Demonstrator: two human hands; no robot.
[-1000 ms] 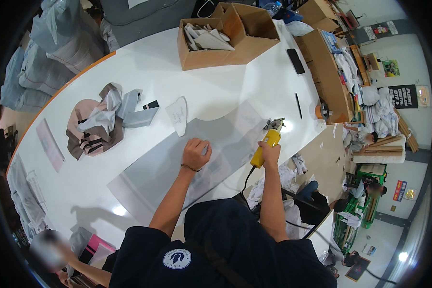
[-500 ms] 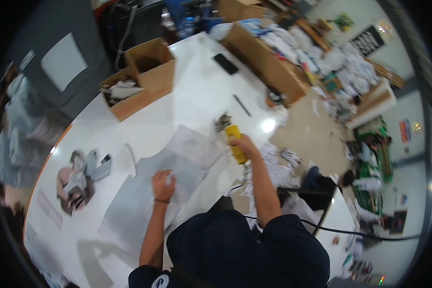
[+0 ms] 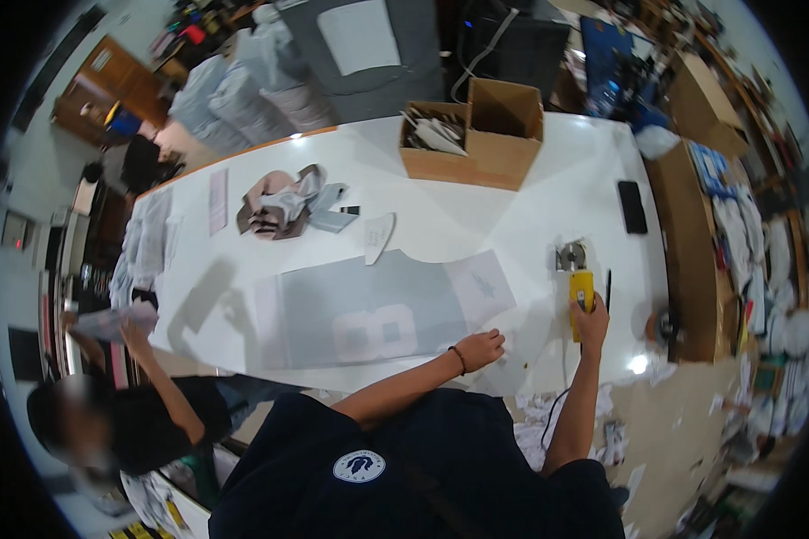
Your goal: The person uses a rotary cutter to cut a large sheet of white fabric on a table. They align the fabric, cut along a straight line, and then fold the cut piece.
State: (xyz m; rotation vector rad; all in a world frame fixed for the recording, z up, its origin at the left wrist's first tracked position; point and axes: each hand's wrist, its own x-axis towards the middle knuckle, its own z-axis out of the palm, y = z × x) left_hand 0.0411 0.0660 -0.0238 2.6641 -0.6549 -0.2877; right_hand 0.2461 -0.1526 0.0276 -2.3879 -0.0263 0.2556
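Note:
My right hand (image 3: 590, 320) is wrapped around the yellow body of an electric rotary fabric cutter (image 3: 582, 286). Its round metal head rests at the table's right part, apart from the cloth. A grey fabric panel (image 3: 333, 292) with a large pale pink printed figure and pale ends lies flat before me. By the panel's lower right corner is my left hand (image 3: 481, 349), its fingers curled together; whatever they may pinch is hidden. A small white curved cut piece (image 3: 379, 235) lies just beyond the panel's upper edge.
Crumpled fabric scraps (image 3: 283, 202) lie on the white table (image 3: 270, 153). Two joined cardboard boxes (image 3: 476, 162), a black phone (image 3: 632, 207) and a thin dark strip (image 3: 608, 289) are there too. At the left, another person holds cloth (image 3: 108, 322). A long carton (image 3: 692, 260) borders the right side.
My view has turned left, bringing the other person into sight. My left hand has gone from lying on the panel to its lower right corner. My right hand still grips the cutter.

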